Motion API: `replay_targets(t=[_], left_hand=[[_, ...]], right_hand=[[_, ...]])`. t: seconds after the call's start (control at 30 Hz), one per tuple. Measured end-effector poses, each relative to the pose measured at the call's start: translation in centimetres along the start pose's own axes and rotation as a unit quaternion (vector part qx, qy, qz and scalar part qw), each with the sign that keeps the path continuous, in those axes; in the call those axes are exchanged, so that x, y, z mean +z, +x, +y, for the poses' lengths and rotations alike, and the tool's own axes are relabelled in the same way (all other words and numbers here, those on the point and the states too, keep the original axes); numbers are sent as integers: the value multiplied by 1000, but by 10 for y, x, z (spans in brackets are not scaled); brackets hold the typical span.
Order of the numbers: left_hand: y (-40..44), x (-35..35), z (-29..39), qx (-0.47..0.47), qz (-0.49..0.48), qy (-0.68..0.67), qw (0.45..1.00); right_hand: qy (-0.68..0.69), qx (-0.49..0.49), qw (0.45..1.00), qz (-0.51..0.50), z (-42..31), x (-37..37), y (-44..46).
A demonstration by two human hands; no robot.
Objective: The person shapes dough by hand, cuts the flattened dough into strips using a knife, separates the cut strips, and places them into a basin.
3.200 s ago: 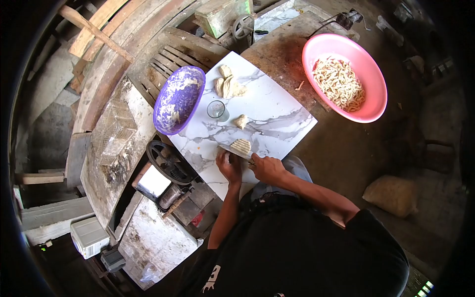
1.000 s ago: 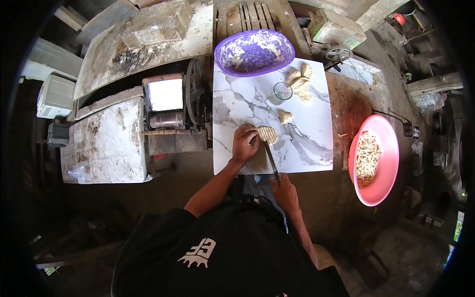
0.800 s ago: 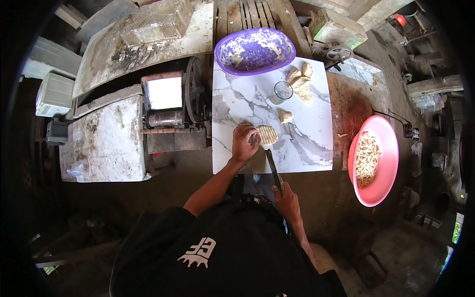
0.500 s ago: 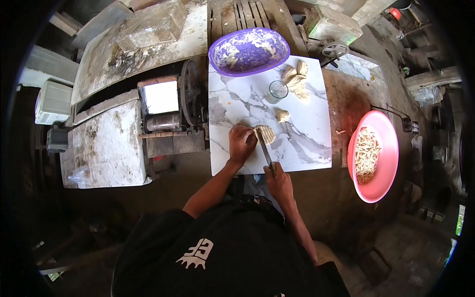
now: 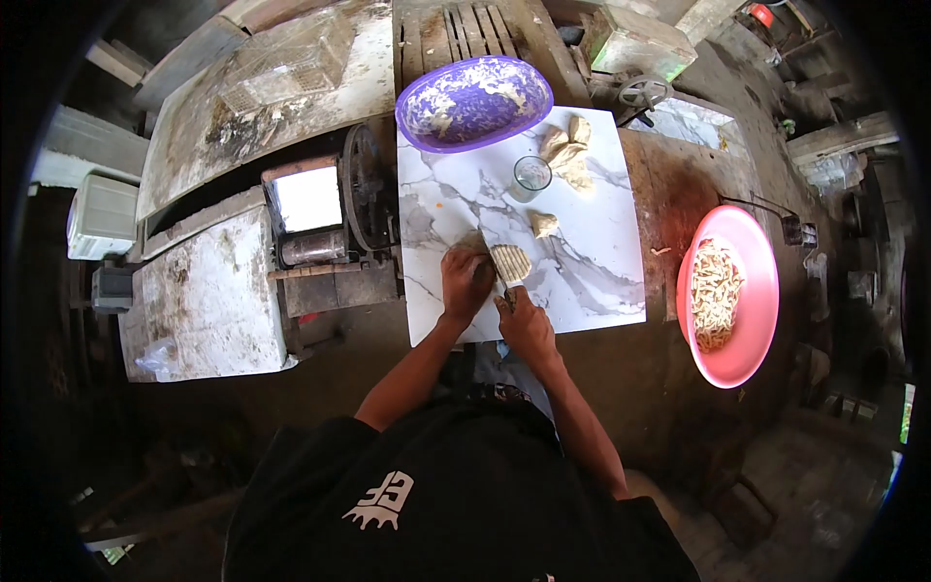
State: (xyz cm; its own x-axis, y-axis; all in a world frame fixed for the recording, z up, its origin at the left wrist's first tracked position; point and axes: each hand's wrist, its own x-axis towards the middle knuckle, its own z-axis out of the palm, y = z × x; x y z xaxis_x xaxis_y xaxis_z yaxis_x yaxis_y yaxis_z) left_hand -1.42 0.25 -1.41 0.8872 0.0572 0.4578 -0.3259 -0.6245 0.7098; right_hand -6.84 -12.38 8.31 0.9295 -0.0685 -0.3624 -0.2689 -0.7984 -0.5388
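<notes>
My right hand point(image 5: 525, 322) is closed round the handle of a knife point(image 5: 497, 269), near the front edge of the marble-patterned board point(image 5: 592, 281). The blade lies along the left side of a flat piece of dough point(image 5: 511, 263) marked with parallel cuts. Just left of the blade, my left hand point(image 5: 467, 283) has its fingers curled together; what they hold, if anything, is hidden. A small dough lump point(image 5: 544, 225) lies behind the cut piece. Farther back are a glass point(image 5: 531, 175) and a pile of larger dough pieces point(image 5: 569, 155).
A purple basin point(image 5: 475, 104) with dough residue stands at the board's back left. At the right, a pink basin point(image 5: 756, 301) holds many thin dough strips point(image 5: 715, 296). A machine with a wheel point(image 5: 366, 189) stands left of the board, beside a stained white surface point(image 5: 208, 291).
My right hand has moved forward and left with the knife, and the blade now lies at the cut dough's left side. The whole view has shifted slightly.
</notes>
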Motion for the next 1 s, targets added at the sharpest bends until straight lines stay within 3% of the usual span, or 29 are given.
replay_targets(t=[0.47, 0.53, 0.67, 0.73, 1.0], left_hand=[[4, -9, 2, 20, 12, -39, 999], [5, -11, 2, 31, 7, -54, 998], [4, -14, 4, 29, -1, -44, 999], [4, -14, 3, 39, -3, -24, 999], [2, -8, -4, 21, -23, -29, 999]], right_hand=[[33, 26, 999, -28, 41, -25, -79], [30, 91, 993, -71, 35, -34, -88], [40, 100, 992, -67, 25, -44, -95], [40, 60, 997, -22, 24, -41, -95], [52, 8, 999, -3, 17, -20, -55]])
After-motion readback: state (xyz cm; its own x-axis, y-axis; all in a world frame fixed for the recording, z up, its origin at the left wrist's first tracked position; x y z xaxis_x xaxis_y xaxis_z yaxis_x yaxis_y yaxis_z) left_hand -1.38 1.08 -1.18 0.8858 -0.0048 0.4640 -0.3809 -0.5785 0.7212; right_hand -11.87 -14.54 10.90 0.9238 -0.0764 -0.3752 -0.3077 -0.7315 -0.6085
